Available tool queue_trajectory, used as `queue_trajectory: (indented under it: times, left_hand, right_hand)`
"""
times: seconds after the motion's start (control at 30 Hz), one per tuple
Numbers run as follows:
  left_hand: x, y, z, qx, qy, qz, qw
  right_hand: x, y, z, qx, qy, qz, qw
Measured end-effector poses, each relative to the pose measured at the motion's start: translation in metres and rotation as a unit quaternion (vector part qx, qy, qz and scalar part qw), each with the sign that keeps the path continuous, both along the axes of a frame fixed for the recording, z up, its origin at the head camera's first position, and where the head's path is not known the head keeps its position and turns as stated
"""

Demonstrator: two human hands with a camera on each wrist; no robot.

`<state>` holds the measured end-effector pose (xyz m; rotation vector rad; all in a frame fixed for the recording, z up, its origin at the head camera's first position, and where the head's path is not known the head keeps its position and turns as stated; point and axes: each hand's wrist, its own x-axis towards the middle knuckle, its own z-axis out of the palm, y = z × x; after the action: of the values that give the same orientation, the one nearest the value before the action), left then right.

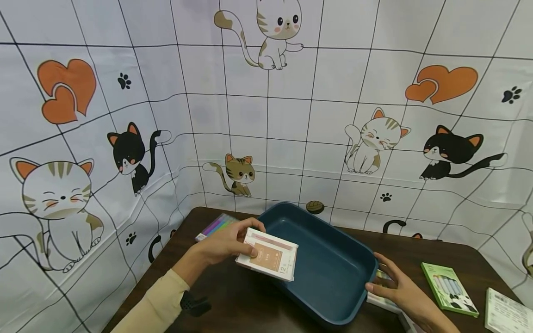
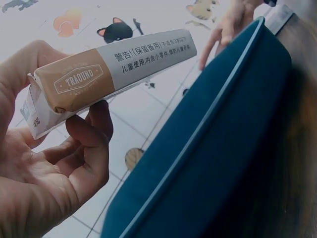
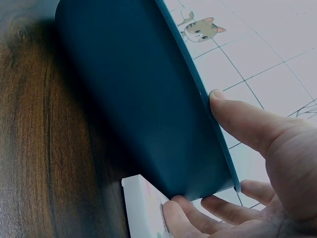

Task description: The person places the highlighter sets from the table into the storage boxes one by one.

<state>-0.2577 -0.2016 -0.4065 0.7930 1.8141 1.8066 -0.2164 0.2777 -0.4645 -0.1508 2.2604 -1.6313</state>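
Observation:
My left hand (image 1: 226, 243) pinches a small white-and-tan box (image 1: 270, 255), thumb on its front face and fingers behind. In the head view the box overlaps the left part of a dark blue plastic bin (image 1: 329, 263). Printed lettering and a tan end of the box (image 2: 79, 82) show in the left wrist view, above the bin's rim. At the bin's right end, my right hand (image 1: 393, 282) grips the corner. The right wrist view has the thumb (image 3: 237, 116) against the rim and the other fingers around the end wall.
A pack of coloured pens (image 1: 216, 225) lies behind my left hand. Right of the bin are a green box with pictured markers (image 1: 449, 287) and a white printed box (image 1: 508, 312). Another box (image 3: 141, 203) lies under the right hand. Cat-print sheeting (image 1: 287, 115) borders the dark wooden table (image 1: 233, 300).

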Motion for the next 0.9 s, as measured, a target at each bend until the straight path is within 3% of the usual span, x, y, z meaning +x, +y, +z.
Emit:
queue_trajectory:
  times: [0.4, 0.7, 0.9]
  left_hand:
    - [-0.018, 0.031, 0.004, -0.02, 0.0, 0.001, 0.9998]
    - [-0.023, 0.06, -0.002, -0.008, -0.004, -0.058, 0.9983]
    - [-0.026, 0.071, -0.001, 0.001, -0.008, -0.078, 0.9969]
  right_hand:
    - [0.0, 0.001, -0.001, -0.006, -0.005, 0.0, 1.0]
    - [0.001, 0.001, -0.001, -0.007, -0.004, -0.001, 1.0]
    - [0.0, 0.002, 0.0, 0.001, 0.008, -0.001, 1.0]
